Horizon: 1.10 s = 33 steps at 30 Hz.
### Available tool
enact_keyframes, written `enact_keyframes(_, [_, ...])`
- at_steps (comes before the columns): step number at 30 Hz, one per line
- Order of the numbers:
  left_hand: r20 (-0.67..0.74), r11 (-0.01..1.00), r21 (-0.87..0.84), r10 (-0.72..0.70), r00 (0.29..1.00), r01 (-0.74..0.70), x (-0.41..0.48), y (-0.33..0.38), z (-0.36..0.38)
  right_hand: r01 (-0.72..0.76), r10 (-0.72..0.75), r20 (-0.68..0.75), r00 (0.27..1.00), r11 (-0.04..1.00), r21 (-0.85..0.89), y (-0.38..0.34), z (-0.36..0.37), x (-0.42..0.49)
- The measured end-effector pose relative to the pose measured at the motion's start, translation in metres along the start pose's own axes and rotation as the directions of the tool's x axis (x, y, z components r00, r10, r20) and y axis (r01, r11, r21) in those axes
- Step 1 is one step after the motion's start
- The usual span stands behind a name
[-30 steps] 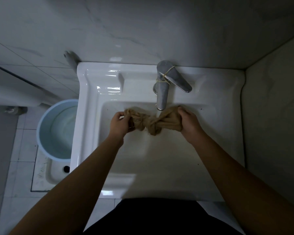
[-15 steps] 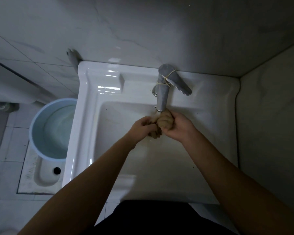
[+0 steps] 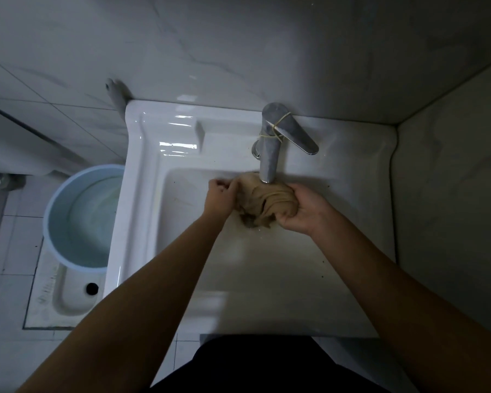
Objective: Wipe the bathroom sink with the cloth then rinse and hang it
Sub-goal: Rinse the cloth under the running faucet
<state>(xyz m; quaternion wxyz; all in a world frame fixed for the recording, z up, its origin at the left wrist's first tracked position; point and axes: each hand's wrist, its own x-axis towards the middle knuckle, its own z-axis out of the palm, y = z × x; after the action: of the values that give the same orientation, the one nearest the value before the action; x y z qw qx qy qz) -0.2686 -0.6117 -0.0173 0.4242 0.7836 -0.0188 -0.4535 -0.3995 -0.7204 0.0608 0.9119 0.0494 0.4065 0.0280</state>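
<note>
Head: faucet overlaps cloth in left hand, right hand; bucket nearby.

Left hand, right hand bare; forearms bare; black garment over torso.

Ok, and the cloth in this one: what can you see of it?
The tan fabric cloth is bunched into a wrinkled, ridged wad, its lower end darker and ragged. It sits beneath the spout of the chrome tap, above the white ceramic sink. The right hand cups it from the right; the left hand grips its left end.
</note>
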Motion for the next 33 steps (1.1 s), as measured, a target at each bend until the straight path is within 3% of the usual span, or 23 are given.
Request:
enact_keyframes(2, [0.251, 0.893, -0.226, -0.331, 0.91, 0.388, -0.005, 0.0, 0.006, -0.086, 0.075, 0.111, 0.991, 0.992, 0.095, 0.003, 0.001, -0.004])
enact_keyframes(4, [0.463, 0.734, -0.416, -0.336, 0.82, 0.536, -0.01, 0.001, 0.01, -0.017, 0.016, 0.055, 0.998, 1.0, 0.018, 0.005, -0.003, -0.002])
enact_keyframes(7, [0.498, 0.732, -0.444, -0.278, 0.821, 0.517, -0.011, 0.0, 0.017, 0.118, -0.128, -0.064, 0.99, 0.982, -0.145, -0.001, -0.014, 0.002])
enact_keyframes(12, [0.505, 0.819, -0.264, -0.333, 0.797, 0.509, -0.009, 0.003, 0.004, 0.148, -0.165, -0.13, 0.978, 0.98, -0.131, -0.017, -0.039, -0.004])
enact_keyframes(14, [0.445, 0.874, -0.182, -0.335, 0.83, 0.451, -0.007, 0.0, 0.0, 0.131, -0.166, -0.219, 0.961, 0.977, -0.168, -0.017, -0.048, -0.002])
enact_keyframes(17, [0.386, 0.871, -0.25, -0.311, 0.868, 0.423, -0.005, -0.006, -0.001, 0.09, -0.181, -0.354, 0.918, 0.962, -0.258, -0.011, -0.054, 0.004])
enact_keyframes(19, [0.388, 0.84, -0.314, -0.312, 0.868, 0.442, -0.004, -0.008, 0.001, 0.144, -0.241, -0.399, 0.885, 0.956, -0.256, -0.011, -0.055, 0.009])
enact_keyframes(24, [0.194, 0.872, -0.314, -0.329, 0.924, 0.376, 0.0, -0.014, 0.01, 0.268, -0.317, -0.359, 0.878, 0.946, -0.18, -0.008, -0.048, 0.025])
enact_keyframes(28, [0.336, 0.817, -0.385, -0.31, 0.89, 0.43, -0.004, -0.001, 0.008, 0.213, -0.263, -0.357, 0.896, 0.962, -0.174, -0.007, -0.043, 0.036])
enact_keyframes(33, [0.448, 0.855, -0.244, -0.32, 0.835, 0.459, -0.004, 0.017, 0.003, 0.173, -0.238, -0.327, 0.915, 0.961, -0.214, -0.014, -0.037, 0.048])
